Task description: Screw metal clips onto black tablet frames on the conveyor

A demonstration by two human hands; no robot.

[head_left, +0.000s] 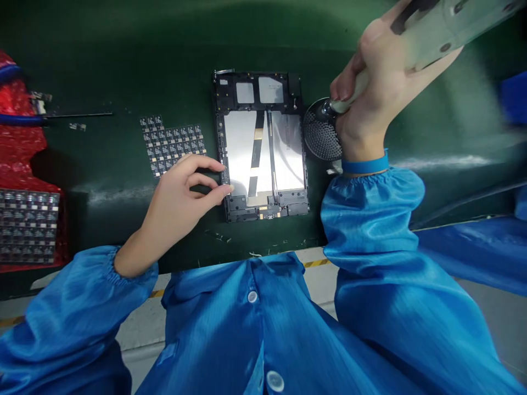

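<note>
The opened tablet chassis [262, 147] lies flat on the green mat [123, 66]. Left hand [181, 189] rests at the chassis's left edge, fingertips pressed together against the frame. Right hand [370, 93], right of the chassis, is clenched around a powered driver [432, 27] above a round perforated dish [320, 134]. Risk: a light left-hand hold may let the chassis shift under driver pressure.

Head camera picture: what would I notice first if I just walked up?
Probably the opened tablet frame with shiny silver panels, lying in the middle of the green table. The left hand touches its left edge, while the right hand grips a pale power tool at upper right, over a round dish beside the frame.
</note>
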